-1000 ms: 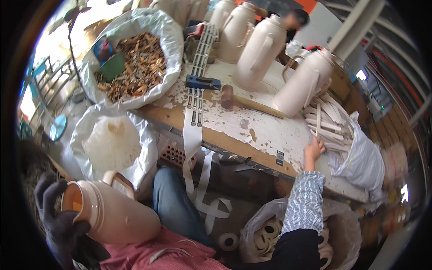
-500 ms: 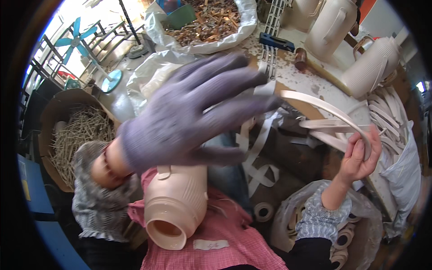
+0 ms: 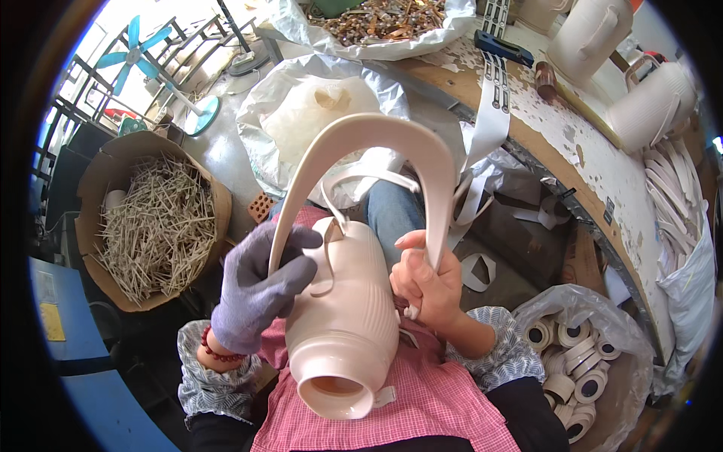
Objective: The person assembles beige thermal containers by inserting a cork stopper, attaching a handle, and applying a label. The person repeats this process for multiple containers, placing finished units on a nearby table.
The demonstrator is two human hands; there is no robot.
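A pale pink plastic flask casing [image 3: 343,301] lies across my lap on a red checked apron [image 3: 422,407], its round mouth toward me. A wide arched carrying handle [image 3: 369,129] of the same colour stands over it. My left hand [image 3: 263,279], in a grey-purple glove, is closed round the handle's left end, beside the casing. The bare right hand [image 3: 433,282] grips the other end at the casing's right side. Beneath the arch runs a thinner curved white strip [image 3: 369,173]. Whether the handle's ends touch the casing is hidden by my fingers.
A cardboard box [image 3: 90,233] of thin sticks stands at left, near a blue fan [image 3: 134,56]. A white sack [image 3: 260,98] lies ahead. At right, a worn table [image 3: 557,158] carries more casings; a clear bag [image 3: 629,331] of ring-shaped parts sits below it.
My right hand has brought the arched handle left from beside the table to over the casing. My left hand has come down from mid-view and taken hold of its other end.
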